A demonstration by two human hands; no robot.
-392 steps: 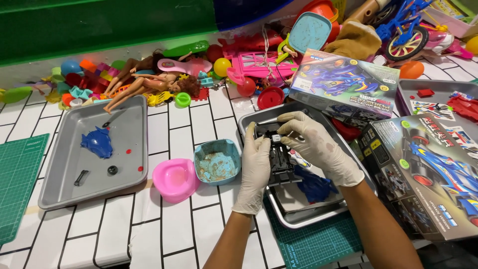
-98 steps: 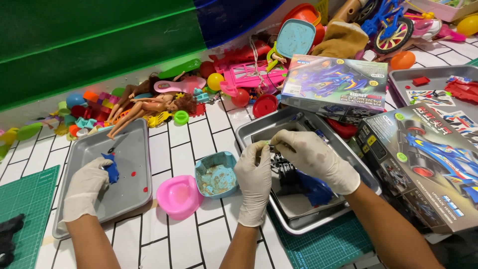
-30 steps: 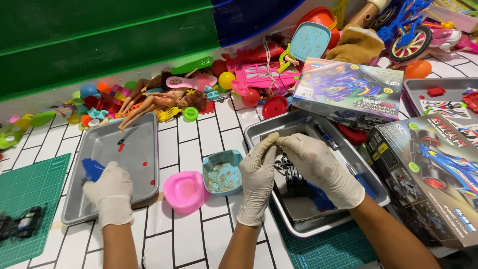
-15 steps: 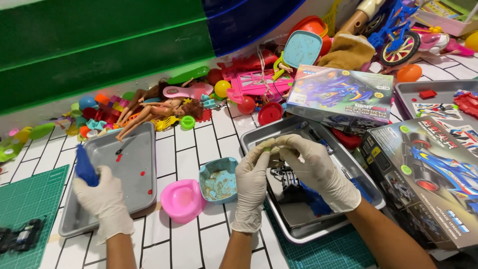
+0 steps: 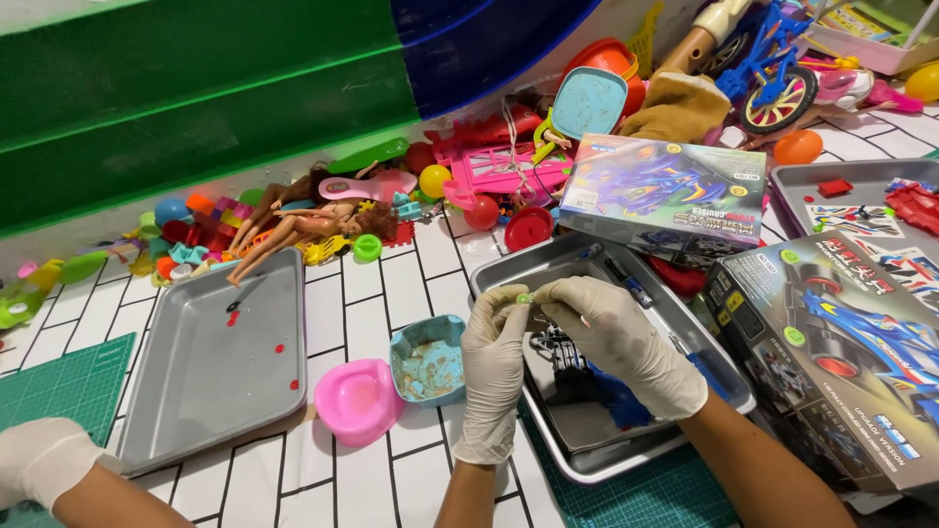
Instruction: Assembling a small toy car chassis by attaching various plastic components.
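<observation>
My left hand [image 5: 492, 364] and my right hand [image 5: 618, 339], both in white gloves, meet fingertip to fingertip above a metal tray [image 5: 685, 328]. Between them they pinch a small green round part [image 5: 523, 298]. Under the hands, inside the tray, lie a black toy car chassis [image 5: 565, 360] and a blue body piece [image 5: 618, 403]. A dark pen-like tool [image 5: 626, 281] rests at the tray's far side.
Another person's gloved hand [image 5: 39, 460] is at the lower left beside a second grey tray [image 5: 210, 391] holding tiny red bits. A pink potty toy [image 5: 357, 399] and blue bowl [image 5: 427, 357] sit between trays. Toy car boxes [image 5: 841, 352] stand right; a toy pile lines the wall.
The other person's hand lifted a blue piece off the left tray and drew back to the lower left corner. My hands stayed pinched together over the right tray.
</observation>
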